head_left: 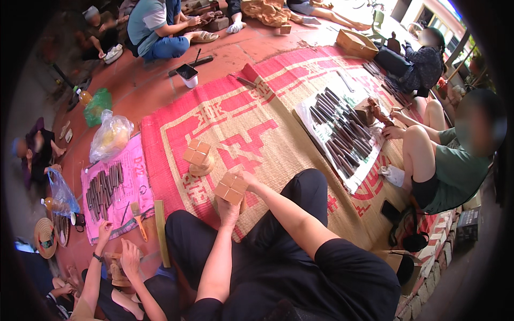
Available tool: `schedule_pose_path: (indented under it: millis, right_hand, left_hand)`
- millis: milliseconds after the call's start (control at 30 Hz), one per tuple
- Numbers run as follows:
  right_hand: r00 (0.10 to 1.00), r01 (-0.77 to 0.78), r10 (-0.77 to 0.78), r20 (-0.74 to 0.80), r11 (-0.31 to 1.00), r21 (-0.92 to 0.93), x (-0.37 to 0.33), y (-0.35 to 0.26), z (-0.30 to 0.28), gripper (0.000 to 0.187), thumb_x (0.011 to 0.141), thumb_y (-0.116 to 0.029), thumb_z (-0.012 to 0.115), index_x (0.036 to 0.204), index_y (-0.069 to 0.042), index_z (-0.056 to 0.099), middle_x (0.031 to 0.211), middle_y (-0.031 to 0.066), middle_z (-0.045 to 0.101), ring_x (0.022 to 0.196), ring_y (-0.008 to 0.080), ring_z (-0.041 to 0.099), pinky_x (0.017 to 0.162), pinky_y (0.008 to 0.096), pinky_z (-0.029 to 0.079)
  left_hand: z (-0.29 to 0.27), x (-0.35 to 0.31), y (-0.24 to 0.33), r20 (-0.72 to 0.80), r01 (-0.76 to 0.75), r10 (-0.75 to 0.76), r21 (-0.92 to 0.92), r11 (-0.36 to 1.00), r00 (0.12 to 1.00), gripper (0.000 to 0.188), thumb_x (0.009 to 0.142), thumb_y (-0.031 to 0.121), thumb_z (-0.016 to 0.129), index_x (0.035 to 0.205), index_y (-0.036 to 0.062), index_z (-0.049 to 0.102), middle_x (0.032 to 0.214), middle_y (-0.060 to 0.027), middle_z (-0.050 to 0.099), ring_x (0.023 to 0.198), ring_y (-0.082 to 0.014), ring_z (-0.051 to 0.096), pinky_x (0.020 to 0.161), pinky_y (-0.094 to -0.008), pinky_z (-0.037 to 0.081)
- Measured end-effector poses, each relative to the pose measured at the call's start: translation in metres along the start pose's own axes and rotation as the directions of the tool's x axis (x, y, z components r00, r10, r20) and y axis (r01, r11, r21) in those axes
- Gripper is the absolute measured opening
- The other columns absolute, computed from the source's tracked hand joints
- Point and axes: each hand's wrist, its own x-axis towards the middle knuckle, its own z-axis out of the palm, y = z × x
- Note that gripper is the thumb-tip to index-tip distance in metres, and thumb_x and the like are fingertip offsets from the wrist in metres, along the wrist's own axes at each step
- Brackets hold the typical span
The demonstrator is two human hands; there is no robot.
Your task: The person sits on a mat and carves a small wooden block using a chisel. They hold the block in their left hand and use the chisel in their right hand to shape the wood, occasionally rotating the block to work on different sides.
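My two hands are close together in front of me, between my spread, bent knees.
My left forearm (216, 265) is bare and runs nearly straight ahead, leaning slightly right, to my left hand (229, 212), which is curled in a grip. My right forearm (292, 212), bare below a dark sleeve (350, 270), slants forward and inward, so my right hand (247, 180) sits farther out than the left and a little to its right; I cannot see most of its fingers.
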Motion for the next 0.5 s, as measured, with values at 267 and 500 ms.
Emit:
schedule_pose_path:
  millis: [267,500]
  right_hand:
    - [0.995,-0.092,0.087,-0.044,0.989,-0.119,0.005,-0.007,-0.005,0.026,0.079,-0.034,0.052,0.096,-0.019,0.065,0.086,0.0122,0.065,0.083,0.0285,0.062,0.069,0.0384,0.049]
    - [0.993,-0.084,0.075,-0.086,0.991,-0.102,-0.009,0.002,0.012,0.028,0.079,-0.038,0.05,0.093,-0.018,0.063,0.081,0.0134,0.064,0.079,0.0298,0.062,0.065,0.0402,0.049]
  left_hand:
    - [-0.002,-0.001,-0.002,0.025,0.01,-0.01,0.002,1.0,1.0,0.049,0.074,0.023,0.071,0.11,0.0013,0.049,0.105,-0.0124,0.051,0.096,-0.0241,0.052,0.081,-0.0345,0.042]
    - [-0.004,0.001,0.004,0.028,0.084,-0.082,-0.07,0.994,0.996,0.046,0.072,0.024,0.071,0.105,0.0001,0.051,0.1,-0.0119,0.053,0.094,-0.0229,0.053,0.08,-0.0336,0.042]
